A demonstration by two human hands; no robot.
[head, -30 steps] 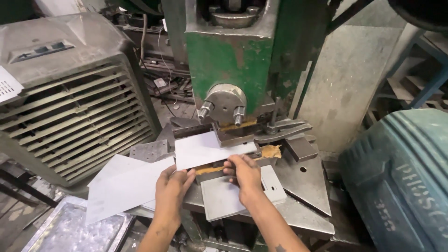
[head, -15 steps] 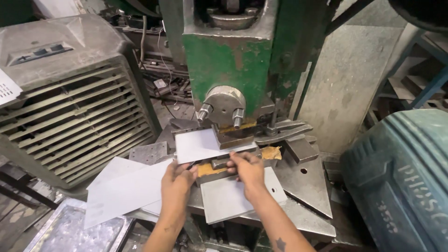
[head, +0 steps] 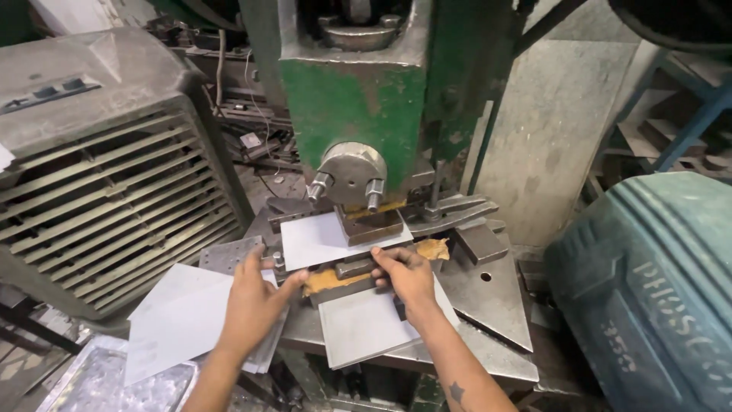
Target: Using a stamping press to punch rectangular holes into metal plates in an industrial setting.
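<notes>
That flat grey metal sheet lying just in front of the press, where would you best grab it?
Probably by the grey sheet's near edge, coming from the front. It lies flat, that corner overhangs the press table, and the right hand already covers its far edge by the die.

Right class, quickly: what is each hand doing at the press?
Left hand: open, palm down on the stack of metal sheets.
Right hand: fingers curled on the flat sheet at the die block.
</notes>
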